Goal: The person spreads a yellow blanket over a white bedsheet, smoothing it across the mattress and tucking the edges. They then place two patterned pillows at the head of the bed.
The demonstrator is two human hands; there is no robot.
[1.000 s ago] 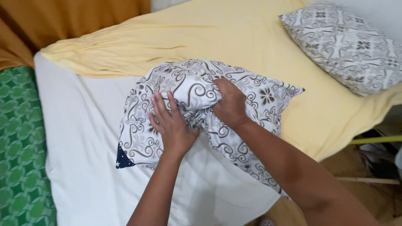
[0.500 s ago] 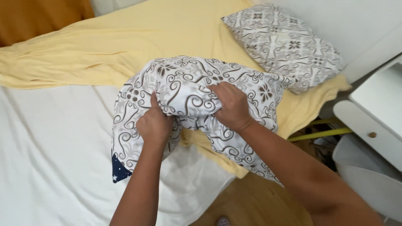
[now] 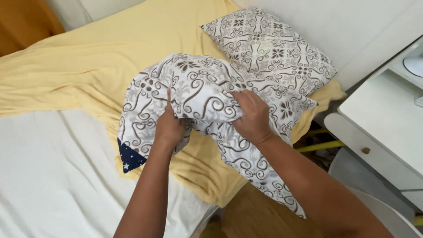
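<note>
Gripping patterned pillowcase [image 3: 198, 88], left hand [image 3: 169, 128] clenched on fabric, right hand [image 3: 251, 117] clenched too

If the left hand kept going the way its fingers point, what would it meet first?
The left hand points up into the patterned pillowcase it already grips; beyond that bundle likely lies the yellow sheet, though depth is unclear.

A white pillow [image 3: 198, 92] with brown swirl-patterned cover, bunched, lies raised over the yellow blanket [image 3: 88, 66].
</note>
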